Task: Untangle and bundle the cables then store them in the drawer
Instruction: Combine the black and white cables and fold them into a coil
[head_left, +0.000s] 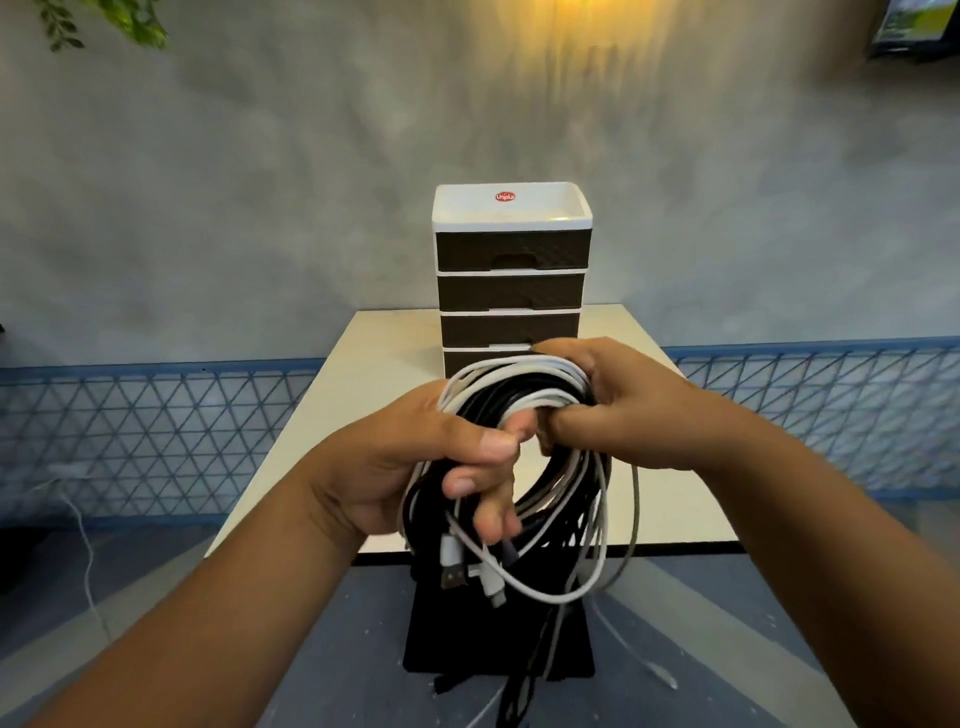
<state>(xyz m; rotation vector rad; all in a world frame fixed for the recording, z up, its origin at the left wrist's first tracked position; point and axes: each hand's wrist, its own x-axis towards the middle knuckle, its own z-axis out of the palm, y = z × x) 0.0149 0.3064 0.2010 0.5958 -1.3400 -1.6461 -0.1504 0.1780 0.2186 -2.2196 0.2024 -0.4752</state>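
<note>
Both hands held a coil of black and white cables (550, 467) in the air, in front of the tabletop (374, 364). The left hand (415, 467) was closed around its left side, the right hand (613, 405) gripped its top. Behind it, the drawer unit (511, 275) stood on the tabletop, its visible drawers closed.

Indoor room: concrete wall (260, 208), table (374, 374).

Head view, forward-down (close, wide-angle)
</note>
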